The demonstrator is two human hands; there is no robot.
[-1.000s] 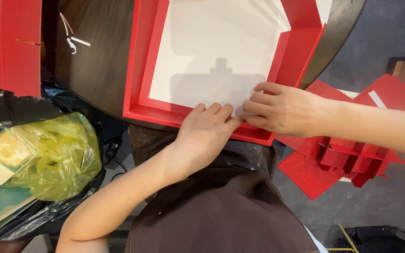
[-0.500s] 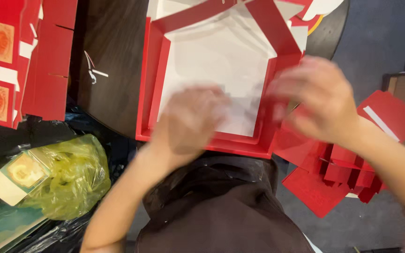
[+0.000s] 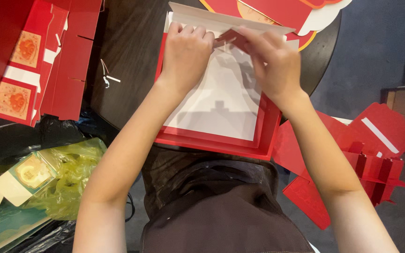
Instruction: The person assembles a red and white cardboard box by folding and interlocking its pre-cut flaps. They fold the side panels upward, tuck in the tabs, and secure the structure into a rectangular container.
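Both hands worked the far edge of a shallow red box point(image 3: 214, 140) with a white inside, lying on the dark table point(image 3: 132, 56). The left hand point(image 3: 186, 51) pressed its curled fingers on the white flap point(image 3: 226, 21); the right hand point(image 3: 273, 61) pinched a red flap point(image 3: 230, 38). Earlier they were at the near edge.

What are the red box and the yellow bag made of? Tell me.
Red box: apparently cardboard, matte red outside with a white inside; its flat walls fold along crisp creases. Yellow bag: thin translucent plastic film, glossy and crumpled, with its contents showing through.
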